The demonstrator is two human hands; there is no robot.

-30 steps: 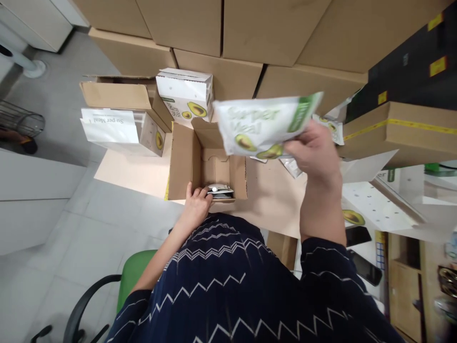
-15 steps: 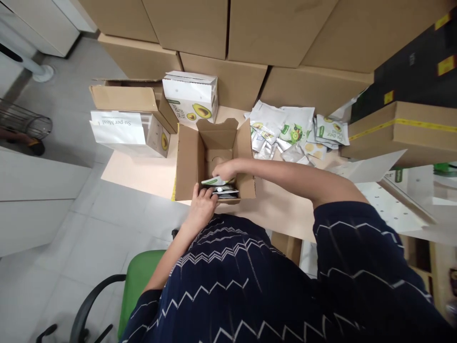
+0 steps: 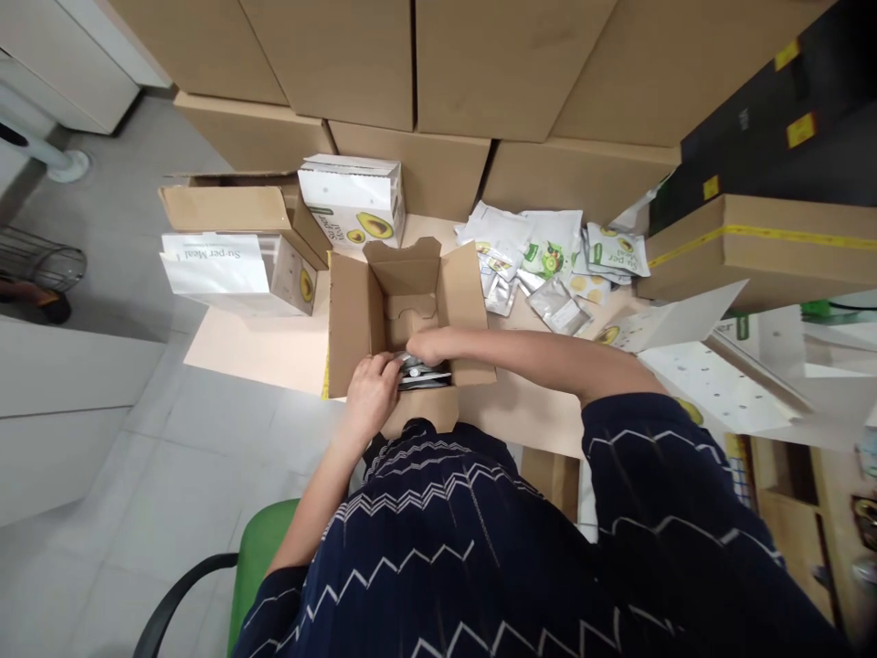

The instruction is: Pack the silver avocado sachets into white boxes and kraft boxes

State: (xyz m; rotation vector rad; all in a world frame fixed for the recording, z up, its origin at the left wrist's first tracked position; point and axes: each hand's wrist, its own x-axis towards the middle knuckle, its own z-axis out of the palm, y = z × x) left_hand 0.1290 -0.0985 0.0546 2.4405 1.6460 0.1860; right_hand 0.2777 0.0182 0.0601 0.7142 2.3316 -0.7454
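Observation:
An open brown cardboard box [image 3: 349,324] stands on the table in front of me with its flaps spread. Several foil pouches [image 3: 425,376] are packed upright at its near end, and one shows a round white spot. My left hand [image 3: 374,393] reaches over the near left side of the box, its fingers bent and closed on the edge of the pouches. Inside the box, my right hand [image 3: 428,345] is closed and points down at the pouches' far side. Its fingertips are hidden, along with most of the pouch there.
White avocado-printed cartons [image 3: 353,206] and another brown box [image 3: 226,206] stand at the left. Loose pouches [image 3: 541,251] lie in a pile to the right. Large cardboard boxes [image 3: 343,55] rise behind the table. A white open carton [image 3: 719,384] is at far right, a green chair [image 3: 267,548] below.
My right hand has pushed down with a white-and-green pouch, which has dropped out of sight among the others. My left fingers have moved onto the pouches' edge. The near flap now shows folded outward.

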